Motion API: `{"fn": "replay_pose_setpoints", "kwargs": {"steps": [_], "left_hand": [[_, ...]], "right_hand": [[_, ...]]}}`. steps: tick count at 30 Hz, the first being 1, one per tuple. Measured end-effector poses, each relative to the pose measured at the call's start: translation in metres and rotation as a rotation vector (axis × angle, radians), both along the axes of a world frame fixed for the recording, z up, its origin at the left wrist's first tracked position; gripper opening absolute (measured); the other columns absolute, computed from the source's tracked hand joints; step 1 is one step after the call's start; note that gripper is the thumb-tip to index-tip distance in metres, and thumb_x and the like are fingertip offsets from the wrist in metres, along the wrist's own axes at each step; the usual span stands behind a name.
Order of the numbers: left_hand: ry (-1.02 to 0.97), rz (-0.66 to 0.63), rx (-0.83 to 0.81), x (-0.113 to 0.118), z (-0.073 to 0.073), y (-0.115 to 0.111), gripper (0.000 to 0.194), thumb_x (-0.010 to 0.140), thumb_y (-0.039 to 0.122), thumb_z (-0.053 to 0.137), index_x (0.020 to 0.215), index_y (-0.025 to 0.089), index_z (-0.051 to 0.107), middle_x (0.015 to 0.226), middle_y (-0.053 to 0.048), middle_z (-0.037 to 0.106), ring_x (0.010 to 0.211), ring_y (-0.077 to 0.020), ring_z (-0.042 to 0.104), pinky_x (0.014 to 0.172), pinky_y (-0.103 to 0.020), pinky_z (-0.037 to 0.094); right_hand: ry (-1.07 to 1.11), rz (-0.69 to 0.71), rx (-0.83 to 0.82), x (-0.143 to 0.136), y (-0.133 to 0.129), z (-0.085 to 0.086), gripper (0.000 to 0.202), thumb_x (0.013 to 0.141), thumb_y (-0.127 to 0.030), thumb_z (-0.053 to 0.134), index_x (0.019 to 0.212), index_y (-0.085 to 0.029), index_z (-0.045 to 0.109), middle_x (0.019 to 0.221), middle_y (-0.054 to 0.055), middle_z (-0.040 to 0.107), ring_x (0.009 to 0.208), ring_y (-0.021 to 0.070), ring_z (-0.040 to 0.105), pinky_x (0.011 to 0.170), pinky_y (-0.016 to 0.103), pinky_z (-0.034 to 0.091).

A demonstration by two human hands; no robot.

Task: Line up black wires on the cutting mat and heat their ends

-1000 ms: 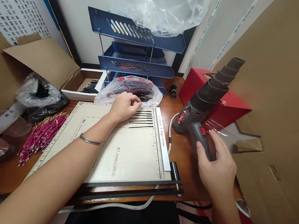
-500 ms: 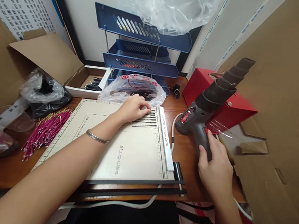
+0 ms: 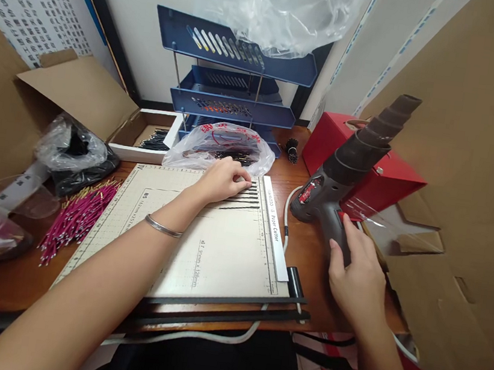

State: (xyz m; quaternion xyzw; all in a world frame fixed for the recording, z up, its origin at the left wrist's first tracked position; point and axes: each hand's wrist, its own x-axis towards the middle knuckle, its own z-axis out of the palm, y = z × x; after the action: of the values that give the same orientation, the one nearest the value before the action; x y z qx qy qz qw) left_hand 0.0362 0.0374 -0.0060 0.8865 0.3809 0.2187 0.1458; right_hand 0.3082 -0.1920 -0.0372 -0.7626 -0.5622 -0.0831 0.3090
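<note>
My left hand (image 3: 225,181) is at the top of a cream paper cutter board (image 3: 224,249), thumb and fingertips pinched at the ends of several thin black strips (image 3: 245,200) lying side by side. Whether a strip is between the fingertips is too small to tell. My right hand (image 3: 356,269) is wrapped round the handle of a dark grey heat gun (image 3: 336,178), its thumb and fingers on either side. The gun stands upright and tilted, its stepped nozzle pointing up and right.
Behind the board sit a clear plastic bag (image 3: 188,150) and blue tray rack (image 3: 234,108). Magenta pieces (image 3: 73,223) and a black bag (image 3: 89,167) lie left. A red box (image 3: 392,186) stands behind the gun. A white cable (image 3: 226,339) crosses the front edge.
My left hand has shifted very slightly to the right along the strips. My right hand and the heat gun have hardly moved.
</note>
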Motion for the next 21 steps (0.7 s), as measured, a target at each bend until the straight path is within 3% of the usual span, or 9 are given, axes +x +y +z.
{"fn": "replay_pose_setpoints", "kwargs": {"steps": [6,8,10,12,15,17,18,21], "left_hand": [[-0.091,0.042,0.003,-0.001,-0.004,0.002,0.015,0.095,0.026,0.074,0.094,0.022,0.088,0.076,-0.004,0.067,0.085,-0.0243,0.058,0.083,-0.037,0.042],[-0.129,0.069,0.011,-0.002,-0.004,0.003,0.015,0.095,0.027,0.073,0.094,0.021,0.087,0.075,-0.003,0.066,0.083,-0.0237,0.058,0.084,-0.037,0.042],[-0.158,0.096,0.024,-0.003,-0.004,0.003,0.016,0.095,0.028,0.072,0.094,0.021,0.086,0.074,-0.002,0.066,0.082,-0.0234,0.059,0.084,-0.037,0.043],[-0.182,0.126,0.037,-0.005,-0.005,0.005,0.017,0.095,0.03,0.072,0.094,0.021,0.085,0.075,-0.003,0.066,0.082,-0.0235,0.06,0.084,-0.037,0.044],[-0.213,0.177,0.053,-0.01,-0.004,0.007,0.019,0.094,0.033,0.071,0.094,0.02,0.085,0.076,-0.003,0.067,0.082,-0.0241,0.062,0.082,-0.038,0.044],[-0.232,0.221,0.06,-0.015,-0.003,0.008,0.02,0.094,0.034,0.07,0.093,0.02,0.085,0.076,-0.004,0.068,0.082,-0.0243,0.062,0.081,-0.038,0.044],[-0.239,0.24,0.06,-0.018,-0.002,0.009,0.021,0.094,0.034,0.07,0.093,0.02,0.085,0.075,-0.004,0.068,0.081,-0.0241,0.062,0.081,-0.038,0.044],[-0.248,0.279,0.043,-0.026,0.002,0.008,0.021,0.093,0.034,0.069,0.091,0.02,0.085,0.074,-0.003,0.069,0.078,-0.0231,0.062,0.079,-0.037,0.045]], "right_hand": [[0.007,-0.075,-0.135,-0.005,0.0,0.008,0.06,0.109,-0.035,0.048,0.169,-0.028,0.053,0.16,0.016,0.066,0.111,0.0374,0.08,0.074,0.051,0.066],[0.013,-0.08,-0.175,-0.003,0.0,0.009,0.061,0.109,-0.036,0.048,0.17,-0.031,0.051,0.16,0.016,0.065,0.109,0.0383,0.08,0.072,0.053,0.066],[0.028,-0.066,-0.163,-0.001,0.001,0.008,0.06,0.109,-0.035,0.048,0.169,-0.029,0.053,0.158,0.018,0.066,0.112,0.0396,0.079,0.08,0.058,0.067],[0.039,-0.008,-0.079,-0.002,0.001,0.008,0.058,0.108,-0.033,0.049,0.166,-0.023,0.057,0.153,0.02,0.068,0.122,0.0411,0.076,0.098,0.066,0.065],[0.127,0.084,0.201,-0.011,0.002,0.012,0.052,0.104,-0.035,0.062,0.154,-0.02,0.066,0.147,0.02,0.071,0.136,0.0406,0.069,0.12,0.07,0.053],[0.398,0.147,0.372,-0.023,0.006,0.022,0.047,0.099,-0.042,0.074,0.142,-0.024,0.073,0.143,0.016,0.072,0.13,0.0363,0.071,0.119,0.065,0.056],[0.633,0.216,0.396,-0.03,0.009,0.03,0.044,0.099,-0.048,0.075,0.137,-0.026,0.075,0.138,0.014,0.074,0.121,0.0325,0.074,0.111,0.059,0.063],[1.466,0.491,0.231,-0.043,0.027,0.057,0.053,0.101,-0.073,0.062,0.122,-0.027,0.077,0.117,0.011,0.078,0.087,0.0225,0.074,0.07,0.038,0.069]]}}
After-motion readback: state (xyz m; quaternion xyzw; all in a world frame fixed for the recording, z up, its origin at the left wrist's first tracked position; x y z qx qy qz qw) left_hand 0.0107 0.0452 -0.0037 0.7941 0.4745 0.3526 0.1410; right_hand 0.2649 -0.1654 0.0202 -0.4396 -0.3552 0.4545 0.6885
